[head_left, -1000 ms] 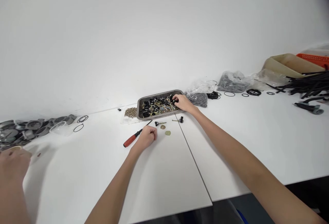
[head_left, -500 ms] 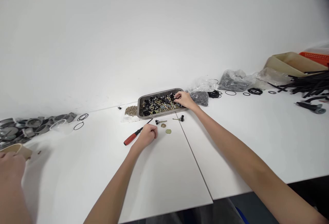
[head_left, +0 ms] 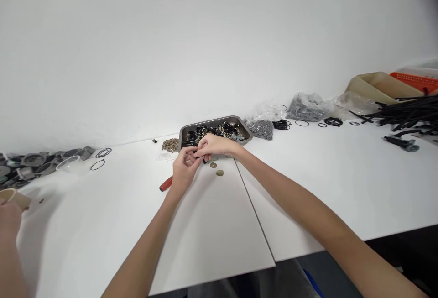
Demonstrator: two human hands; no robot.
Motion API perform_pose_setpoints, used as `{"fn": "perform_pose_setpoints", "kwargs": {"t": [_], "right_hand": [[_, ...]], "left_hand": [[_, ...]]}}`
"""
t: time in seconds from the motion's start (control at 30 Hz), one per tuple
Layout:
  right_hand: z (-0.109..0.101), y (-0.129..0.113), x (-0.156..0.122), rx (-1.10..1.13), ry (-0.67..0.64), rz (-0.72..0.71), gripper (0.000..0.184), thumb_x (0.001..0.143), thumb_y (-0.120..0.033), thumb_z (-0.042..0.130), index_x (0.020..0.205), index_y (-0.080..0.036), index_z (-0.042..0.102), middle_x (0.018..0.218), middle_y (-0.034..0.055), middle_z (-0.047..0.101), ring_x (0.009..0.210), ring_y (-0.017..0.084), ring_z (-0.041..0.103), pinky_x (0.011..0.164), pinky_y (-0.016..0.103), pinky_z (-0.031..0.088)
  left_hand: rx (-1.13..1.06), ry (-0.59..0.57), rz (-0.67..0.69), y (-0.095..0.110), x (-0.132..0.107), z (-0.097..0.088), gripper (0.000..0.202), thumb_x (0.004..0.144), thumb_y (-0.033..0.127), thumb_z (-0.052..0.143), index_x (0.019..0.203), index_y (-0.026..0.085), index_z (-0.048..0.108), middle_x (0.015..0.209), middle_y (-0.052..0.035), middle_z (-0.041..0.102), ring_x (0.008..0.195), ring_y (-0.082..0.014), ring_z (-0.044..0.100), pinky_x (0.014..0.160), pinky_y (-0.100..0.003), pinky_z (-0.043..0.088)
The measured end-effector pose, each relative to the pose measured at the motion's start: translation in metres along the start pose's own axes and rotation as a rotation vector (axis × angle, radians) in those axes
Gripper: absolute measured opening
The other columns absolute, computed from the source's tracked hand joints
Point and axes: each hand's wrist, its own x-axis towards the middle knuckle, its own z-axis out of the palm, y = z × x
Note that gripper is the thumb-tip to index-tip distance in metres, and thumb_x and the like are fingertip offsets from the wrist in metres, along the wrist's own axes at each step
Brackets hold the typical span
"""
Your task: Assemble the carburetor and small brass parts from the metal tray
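My left hand (head_left: pixel 185 168) and my right hand (head_left: pixel 214 145) meet just in front of a metal tray (head_left: pixel 251 139), fingertips pinched together. Whatever lies between the fingers is too small and covered to make out. Heaped in the tray are small black parts with brass-coloured screws (head_left: pixel 219 130). A screwdriver with a red handle (head_left: pixel 166 184) lies partly hidden behind my left hand. To the right of that hand, two small round discs (head_left: pixel 220 173) rest on the white table (head_left: pixel 212 225). A bit of a black part (head_left: pixel 204 161) shows just below my fingers.
Small brass pieces (head_left: pixel 170 145) lie left of the tray, grey round housings (head_left: pixel 34 161) farther left. A co-worker's hand (head_left: pixel 9 218) holds a beige cup (head_left: pixel 17 199) at the left edge. Rightward are plastic bags (head_left: pixel 306 107), black rings (head_left: pixel 301 123) and black tubes (head_left: pixel 407 112).
My right hand has come out of the tray, moving left and toward me, to meet my left hand. My left hand has lifted and turned, its fingers now against the right hand's.
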Motion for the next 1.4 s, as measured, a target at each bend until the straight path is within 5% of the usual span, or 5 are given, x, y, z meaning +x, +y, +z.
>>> {"fn": "perform_pose_setpoints", "kwargs": {"t": [0.17,0.33,0.53,0.83,1.4], "right_hand": [[-0.028,0.007,-0.004,-0.109,-0.053,-0.003,0.040,0.077,-0.050,0.070,0.081,-0.011,0.070,0.079,0.0102,0.071,0.067,0.015,0.065,0.060,0.022,0.051],[-0.080,0.041,-0.009,-0.569,0.546,0.110,0.023,0.089,-0.033,0.058,0.088,-0.014,0.072,0.090,0.0091,0.072,0.071,0.013,0.063,0.065,0.022,0.047],[-0.113,0.093,-0.011,-0.760,0.701,0.223,0.028,0.085,-0.005,0.049,0.102,-0.009,0.071,0.105,0.0136,0.069,0.096,0.020,0.062,0.090,0.031,0.045],[-0.111,0.099,-0.010,-0.873,0.683,0.226,0.027,0.080,-0.002,0.053,0.094,-0.012,0.074,0.101,0.0151,0.069,0.112,0.028,0.052,0.103,0.042,0.034],[-0.077,0.089,0.010,-0.567,0.510,0.193,0.004,0.071,-0.014,0.070,0.073,-0.013,0.073,0.084,0.0070,0.072,0.080,0.016,0.065,0.069,0.021,0.045]], "left_hand": [[-0.009,-0.044,-0.041,-0.002,0.001,-0.001,0.035,0.078,0.040,0.069,0.103,0.017,0.063,0.061,0.0022,0.056,0.049,-0.0100,0.051,0.051,-0.023,0.046],[-0.073,-0.079,-0.105,0.001,-0.001,0.003,0.038,0.077,0.040,0.068,0.105,0.017,0.056,0.069,0.0019,0.056,0.047,-0.0099,0.053,0.046,-0.022,0.045],[-0.027,-0.139,-0.099,0.003,-0.004,0.004,0.030,0.078,0.040,0.068,0.092,0.017,0.055,0.069,0.0010,0.058,0.048,-0.0094,0.054,0.050,-0.022,0.045],[-0.004,-0.189,-0.118,-0.002,-0.007,0.006,0.026,0.077,0.039,0.068,0.083,0.017,0.056,0.054,0.0024,0.054,0.048,-0.0111,0.051,0.051,-0.023,0.042],[0.051,-0.226,-0.119,0.003,-0.008,0.008,0.025,0.077,0.036,0.067,0.093,0.018,0.059,0.055,0.0025,0.052,0.048,-0.0120,0.050,0.049,-0.024,0.042]]}}
